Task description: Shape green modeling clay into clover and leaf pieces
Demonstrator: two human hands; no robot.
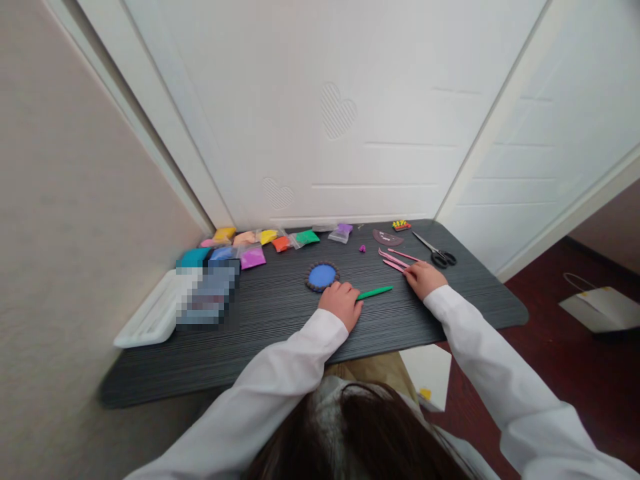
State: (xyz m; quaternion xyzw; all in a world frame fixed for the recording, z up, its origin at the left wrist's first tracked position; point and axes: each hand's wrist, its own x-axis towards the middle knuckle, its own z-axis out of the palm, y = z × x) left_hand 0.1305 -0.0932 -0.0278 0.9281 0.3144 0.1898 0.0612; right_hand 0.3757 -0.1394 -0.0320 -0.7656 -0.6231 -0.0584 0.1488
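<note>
My left hand (343, 306) lies low on the dark table, fingers loosely bent, beside a round blue disc (323, 275) with a dark beaded rim. A slim green pointed stick (376, 293) reaches rightward from this hand's thumb side, and its near end is hidden there. Farther right, the fingers of my right hand (424, 279) close on the end of a slim pink tool (394, 265). Beside it lie bent pink tweezers (387, 255) and another thin pink stick (404, 255). A small purple lump (363, 249) sits beyond them.
Black-handled scissors (440, 257) lie right of my right hand. Behind are a clear curved plate (387, 238) and a red-yellow cluster (401, 225). Coloured packets, including a green one (306, 238), line the back left. A white tray (150, 313) stands at far left. A white door (300, 133) rises behind.
</note>
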